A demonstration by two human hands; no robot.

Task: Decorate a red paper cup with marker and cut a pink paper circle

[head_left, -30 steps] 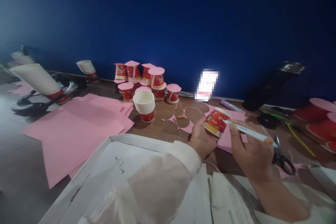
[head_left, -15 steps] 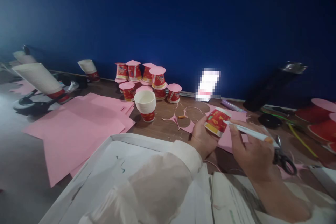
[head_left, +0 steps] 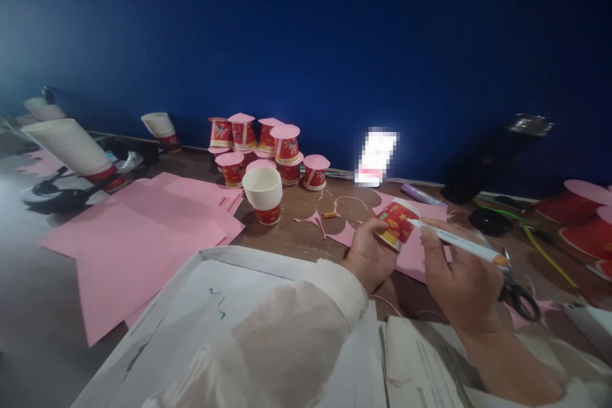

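Note:
My left hand (head_left: 370, 255) is closed round a red paper cup (head_left: 396, 224) with gold print and a pale rim, tilted on its side above the table. A white marker pen (head_left: 461, 243) with an orange end sits in my right hand (head_left: 461, 280), its tip at the cup's printed side. Whether the tip touches the cup I cannot tell. Below the cup lies pink paper (head_left: 415, 261), beside a pink offcut (head_left: 344, 233) with round holes. A purple pen (head_left: 423, 194) rests just behind. Black-handled scissors (head_left: 521, 299) are partly hidden by my right hand.
Upside-down red cups topped with pink discs (head_left: 287, 134) stand by the blue wall. Nearer is a stack of paper cups (head_left: 264, 191). Pink sheets (head_left: 153, 229) spread left, behind a white box lid (head_left: 205, 254). A glowing phone (head_left: 377, 156) leans on the wall; a dark bottle (head_left: 497, 153) stands right.
My left thumb now lies over the cup's printed side. The cup and pen remain held close together. The whole view has shifted slightly.

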